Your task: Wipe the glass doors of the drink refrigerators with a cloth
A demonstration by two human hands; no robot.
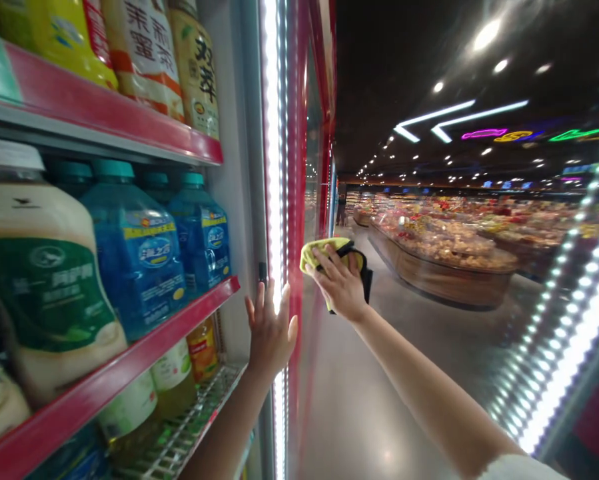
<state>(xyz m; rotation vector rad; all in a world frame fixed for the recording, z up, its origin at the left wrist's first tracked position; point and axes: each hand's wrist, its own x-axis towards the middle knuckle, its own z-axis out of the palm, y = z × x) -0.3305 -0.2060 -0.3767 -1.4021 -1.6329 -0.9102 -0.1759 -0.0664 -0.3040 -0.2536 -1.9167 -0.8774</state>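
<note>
My left hand (pixel 272 330) is raised with its fingers spread, close to the lit LED strip (pixel 279 220) on the inner edge of a drinks fridge. It holds nothing. To the right, my right hand (pixel 342 283) presses a yellow-green cloth (pixel 312 257) with black edging near the red frame (pixel 299 200) beside the strip. Its fingers lie over the cloth, and part of the cloth's dark side hangs below. Whether the cloth touches the frame or its glass, I cannot tell.
Shelves on the left hold blue bottles (pixel 136 253), a large green-labelled bottle (pixel 49 287) and tea bottles (pixel 146 53). A red shelf edge (pixel 129 373) juts near my left arm. Another bright light strip (pixel 569 347) slants at right. Beyond stands a produce display (pixel 439 267).
</note>
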